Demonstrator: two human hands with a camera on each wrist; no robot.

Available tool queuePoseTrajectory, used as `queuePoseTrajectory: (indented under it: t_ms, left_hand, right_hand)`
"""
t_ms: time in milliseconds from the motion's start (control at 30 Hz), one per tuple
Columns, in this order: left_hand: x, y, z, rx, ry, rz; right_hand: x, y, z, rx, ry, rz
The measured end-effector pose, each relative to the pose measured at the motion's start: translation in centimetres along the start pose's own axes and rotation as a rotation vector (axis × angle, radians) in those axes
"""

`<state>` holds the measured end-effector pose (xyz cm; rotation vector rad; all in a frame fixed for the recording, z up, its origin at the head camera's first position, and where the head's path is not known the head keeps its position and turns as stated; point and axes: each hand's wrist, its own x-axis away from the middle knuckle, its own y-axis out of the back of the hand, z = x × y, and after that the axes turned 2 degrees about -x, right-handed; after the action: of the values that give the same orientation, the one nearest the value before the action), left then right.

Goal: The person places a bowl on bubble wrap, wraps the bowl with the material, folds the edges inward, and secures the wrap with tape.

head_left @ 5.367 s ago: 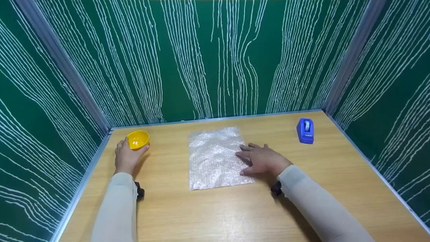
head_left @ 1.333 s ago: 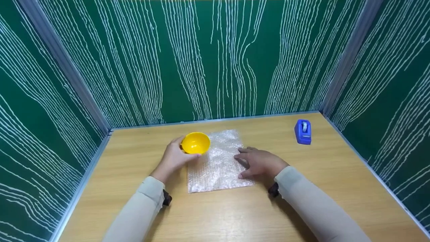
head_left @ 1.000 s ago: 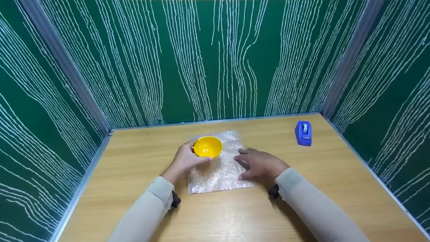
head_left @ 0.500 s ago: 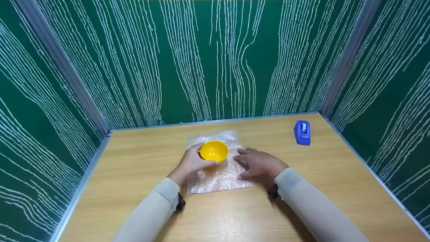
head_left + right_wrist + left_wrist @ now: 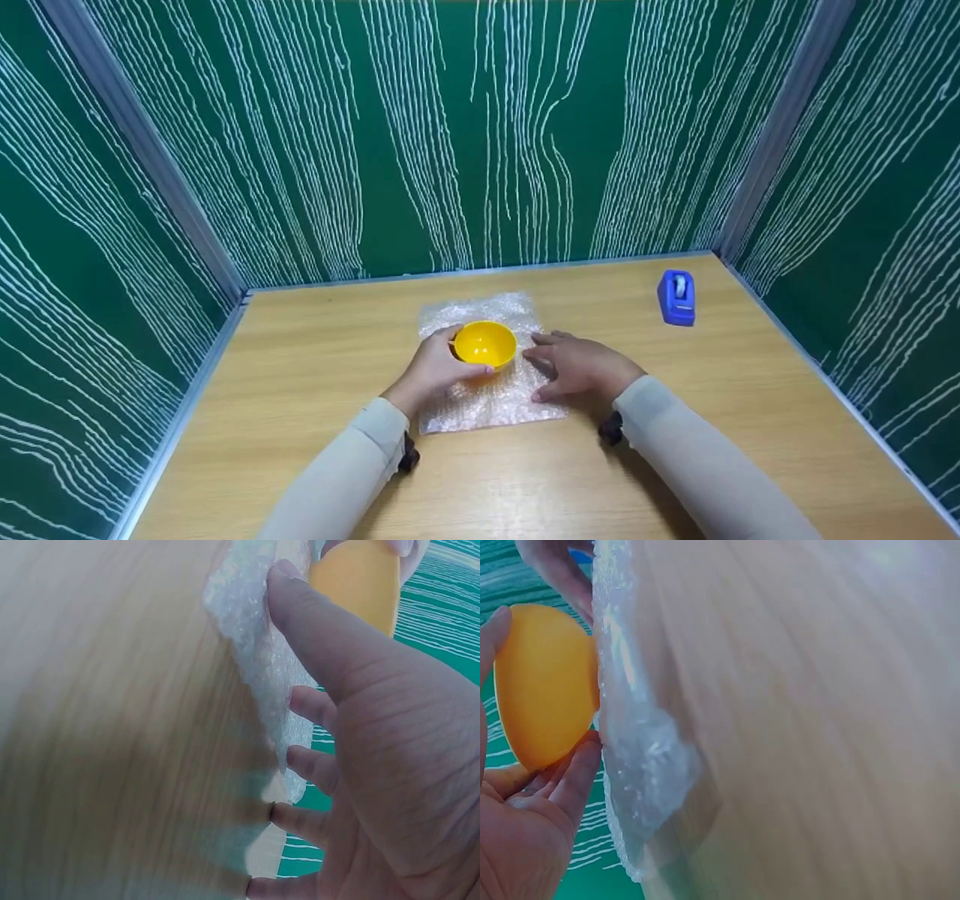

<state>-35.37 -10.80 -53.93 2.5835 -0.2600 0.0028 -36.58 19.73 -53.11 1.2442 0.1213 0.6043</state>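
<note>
A glossy yellow bowl (image 5: 485, 345) sits upright on a sheet of bubble wrap (image 5: 457, 412), a little right of the sheet's middle. My left hand (image 5: 439, 366) grips it from the left, thumb along the near side and fingers round the far side. In the left wrist view the bowl (image 5: 546, 686) shows between thumb and fingers, its base right at the wrap. My right hand (image 5: 583, 366) rests with spread fingers at the sheet's right edge. The right wrist view shows its thumb on the wrap (image 5: 247, 615) and its other fingertips along the edge and the tabletop.
A blue tape dispenser (image 5: 677, 298) with a roll in it stands at the back right of the wooden table (image 5: 300, 345). Green panels (image 5: 517, 135) with white wavy lines wall off the back and both sides.
My left hand has carried the yellow bowl from the table's back left rightward onto the bubble wrap, lastly shifting it slightly right and nearer. The right hand has stayed at the sheet's right edge.
</note>
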Motion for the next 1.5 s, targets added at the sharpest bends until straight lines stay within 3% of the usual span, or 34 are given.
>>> queuePoseTrajectory:
  t_ms: [367,567,800,1500]
  left_hand:
    - [0.5,0.7,-1.0,-0.086,0.005,0.079]
    - [0.4,0.8,-2.0,-0.155,0.014,0.045]
    - [0.2,0.5,-2.3,-0.156,-0.006,0.034]
    - [0.1,0.7,-2.8,-0.155,0.023,0.048]
  right_hand:
    - [0.0,0.0,0.1,-0.012,0.01,0.001]
    - [-0.1,0.0,0.0,0.013,0.032,-0.009]
    - [-0.2,0.1,-0.1,0.014,0.028,0.0]
    - [0.0,0.3,-0.6,0.003,0.046,-0.003]
